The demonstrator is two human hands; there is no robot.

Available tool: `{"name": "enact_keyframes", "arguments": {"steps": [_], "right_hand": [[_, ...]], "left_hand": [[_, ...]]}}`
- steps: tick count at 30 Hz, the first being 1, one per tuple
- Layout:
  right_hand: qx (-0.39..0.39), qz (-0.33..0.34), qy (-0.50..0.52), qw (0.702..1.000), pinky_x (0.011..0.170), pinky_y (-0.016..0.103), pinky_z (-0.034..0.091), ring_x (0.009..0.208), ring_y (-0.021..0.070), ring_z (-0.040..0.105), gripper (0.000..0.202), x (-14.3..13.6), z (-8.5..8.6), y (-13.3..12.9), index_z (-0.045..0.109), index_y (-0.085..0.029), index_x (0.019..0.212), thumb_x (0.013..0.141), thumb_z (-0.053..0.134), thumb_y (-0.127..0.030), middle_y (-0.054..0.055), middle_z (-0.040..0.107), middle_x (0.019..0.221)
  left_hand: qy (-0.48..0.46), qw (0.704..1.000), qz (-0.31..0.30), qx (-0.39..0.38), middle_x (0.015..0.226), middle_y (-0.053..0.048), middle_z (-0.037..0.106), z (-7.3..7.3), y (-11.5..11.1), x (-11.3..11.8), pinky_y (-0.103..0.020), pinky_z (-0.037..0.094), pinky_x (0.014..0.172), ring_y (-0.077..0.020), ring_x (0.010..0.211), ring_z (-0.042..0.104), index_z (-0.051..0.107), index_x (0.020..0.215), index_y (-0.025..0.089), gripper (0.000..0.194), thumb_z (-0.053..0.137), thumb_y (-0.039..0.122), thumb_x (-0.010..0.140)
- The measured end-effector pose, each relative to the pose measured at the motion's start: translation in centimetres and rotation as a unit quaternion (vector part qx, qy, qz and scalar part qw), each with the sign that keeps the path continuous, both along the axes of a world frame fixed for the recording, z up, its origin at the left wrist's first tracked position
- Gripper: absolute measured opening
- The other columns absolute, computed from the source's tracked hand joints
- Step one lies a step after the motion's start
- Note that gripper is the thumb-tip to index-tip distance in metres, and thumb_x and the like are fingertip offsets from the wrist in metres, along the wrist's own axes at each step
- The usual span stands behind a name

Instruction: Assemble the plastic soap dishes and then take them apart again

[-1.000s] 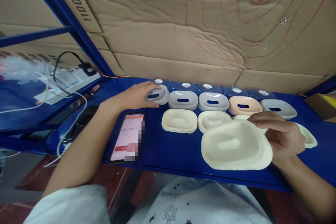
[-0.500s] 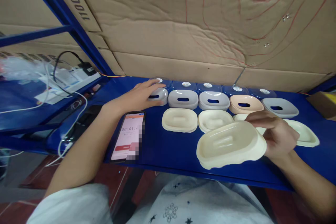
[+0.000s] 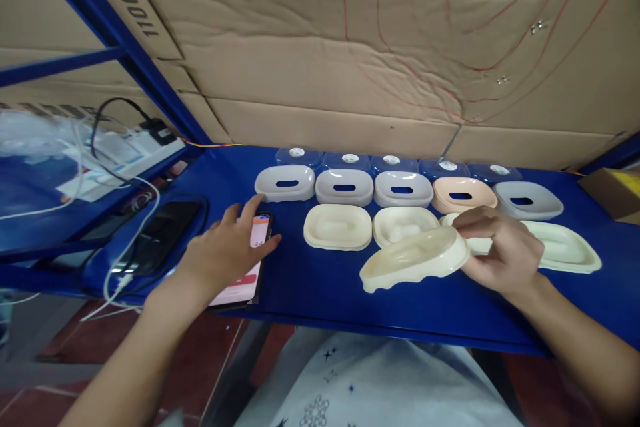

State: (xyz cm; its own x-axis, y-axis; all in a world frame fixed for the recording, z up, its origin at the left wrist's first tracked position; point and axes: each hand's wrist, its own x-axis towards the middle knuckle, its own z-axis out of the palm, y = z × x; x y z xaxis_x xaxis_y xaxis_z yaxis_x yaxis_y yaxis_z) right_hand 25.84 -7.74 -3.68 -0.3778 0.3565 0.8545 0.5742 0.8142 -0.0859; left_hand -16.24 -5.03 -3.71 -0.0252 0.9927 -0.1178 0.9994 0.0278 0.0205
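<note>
My right hand (image 3: 500, 247) grips the right end of a cream tray (image 3: 413, 259), tilted above the table's front part. My left hand (image 3: 225, 243) is empty, fingers apart, over a phone (image 3: 257, 267) and just in front of the leftmost grey slotted dish (image 3: 285, 183). Other cream trays (image 3: 337, 227) lie in a row, partly covered by the held tray and my right hand. Behind them stands a row of slotted dishes, one of them peach (image 3: 465, 195), the others grey.
Clear lids with round stickers (image 3: 350, 159) line the back of the blue table (image 3: 310, 287). At the left are a black device (image 3: 160, 237), white cables and a power strip (image 3: 120, 170). A cardboard box (image 3: 613, 193) sits at the right.
My left hand has moved from the leftmost grey dish toward me, over the phone. The cream tray in my right hand has shifted slightly left and tilted more edge-on.
</note>
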Motion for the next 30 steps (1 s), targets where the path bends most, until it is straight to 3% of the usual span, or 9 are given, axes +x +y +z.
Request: {"name": "enact_keyframes", "arguments": {"steps": [7,12,14,16,18,20,24,26,30], "right_hand": [[0.005,0.002,0.007,1.000,0.065,0.034,0.060,0.074,0.0210,0.075,0.024,-0.1,0.2,-0.1,0.067,-0.022,0.097,0.083,0.078,-0.006,0.005,0.076,0.083],[0.023,-0.015,-0.005,1.000,0.064,0.032,0.060,0.072,0.0193,0.075,0.019,-0.2,0.0,0.5,0.066,-0.023,0.093,0.087,0.079,-0.011,0.002,0.075,0.080],[0.033,-0.005,-0.018,0.999,0.063,0.032,0.059,0.071,0.0195,0.074,0.016,-0.2,0.0,0.5,0.065,-0.023,0.093,0.089,0.079,-0.015,0.002,0.075,0.080],[0.033,0.002,-0.049,0.998,0.061,0.032,0.058,0.070,0.0195,0.073,0.009,-0.1,0.1,0.1,0.066,-0.023,0.095,0.095,0.075,-0.020,0.004,0.075,0.081],[0.024,0.010,-0.091,0.995,0.062,0.032,0.058,0.069,0.0190,0.072,0.004,-0.1,0.3,-0.5,0.068,-0.025,0.098,0.101,0.069,-0.026,0.005,0.076,0.082],[0.013,0.021,-0.127,0.992,0.065,0.032,0.059,0.071,0.0187,0.073,0.006,-0.2,0.4,-1.2,0.070,-0.026,0.099,0.104,0.067,-0.030,0.004,0.077,0.084],[0.017,0.047,-0.150,0.987,0.072,0.033,0.060,0.077,0.0189,0.075,0.007,-1.1,0.1,-2.2,0.069,-0.025,0.096,0.103,0.068,-0.026,0.003,0.077,0.085],[0.027,0.057,-0.136,0.989,0.072,0.033,0.060,0.077,0.0192,0.074,0.008,-1.8,-0.2,-2.2,0.067,-0.022,0.097,0.104,0.066,-0.023,0.005,0.077,0.086],[0.017,0.063,-0.128,0.990,0.072,0.032,0.059,0.075,0.0178,0.073,0.005,-2.8,-0.9,-1.3,0.066,-0.019,0.097,0.100,0.068,-0.016,0.005,0.077,0.084]], "left_hand": [[0.012,0.997,0.064,0.040,0.154,-0.030,0.048,0.1,1.0,-2.5,-0.067,0.049,0.105,-0.0568,0.133,0.059,0.027,0.163,0.014,0.080,0.042,0.061,0.101],[-0.001,0.994,0.028,0.110,0.155,-0.031,0.047,0.0,1.1,-2.7,-0.072,0.047,0.105,-0.0582,0.137,0.055,0.036,0.162,0.009,0.074,0.039,0.056,0.104],[-0.072,0.984,-0.037,0.161,0.156,-0.027,0.051,0.5,0.4,-0.9,-0.070,0.045,0.113,-0.0523,0.142,0.053,0.040,0.161,0.012,0.074,0.046,0.059,0.103],[-0.212,0.950,-0.173,0.150,0.160,-0.020,0.051,1.4,-0.5,2.0,-0.060,0.042,0.122,-0.0414,0.148,0.051,0.035,0.164,0.018,0.083,0.057,0.064,0.099],[-0.305,0.892,-0.333,0.019,0.173,-0.014,0.037,2.4,-1.4,5.5,-0.054,0.036,0.129,-0.0354,0.157,0.040,0.024,0.170,0.026,0.098,0.069,0.070,0.094],[-0.340,0.827,-0.441,-0.082,0.175,-0.015,0.032,3.2,-2.0,8.9,-0.052,0.034,0.130,-0.0363,0.159,0.037,0.021,0.172,0.025,0.119,0.082,0.072,0.082],[-0.383,0.756,-0.499,-0.181,0.173,-0.016,0.037,3.2,-2.3,12.6,-0.053,0.040,0.126,-0.0381,0.155,0.044,0.016,0.173,0.024,0.133,0.091,0.066,0.072],[-0.379,0.764,-0.491,-0.178,0.171,-0.015,0.039,2.8,-2.4,12.0,-0.051,0.043,0.125,-0.0373,0.153,0.047,0.019,0.172,0.026,0.131,0.093,0.063,0.071],[-0.240,0.895,-0.377,0.005,0.168,-0.009,0.045,2.8,-2.3,6.0,-0.055,0.038,0.127,-0.0361,0.152,0.047,0.039,0.159,0.033,0.090,0.086,0.044,0.083]]}}
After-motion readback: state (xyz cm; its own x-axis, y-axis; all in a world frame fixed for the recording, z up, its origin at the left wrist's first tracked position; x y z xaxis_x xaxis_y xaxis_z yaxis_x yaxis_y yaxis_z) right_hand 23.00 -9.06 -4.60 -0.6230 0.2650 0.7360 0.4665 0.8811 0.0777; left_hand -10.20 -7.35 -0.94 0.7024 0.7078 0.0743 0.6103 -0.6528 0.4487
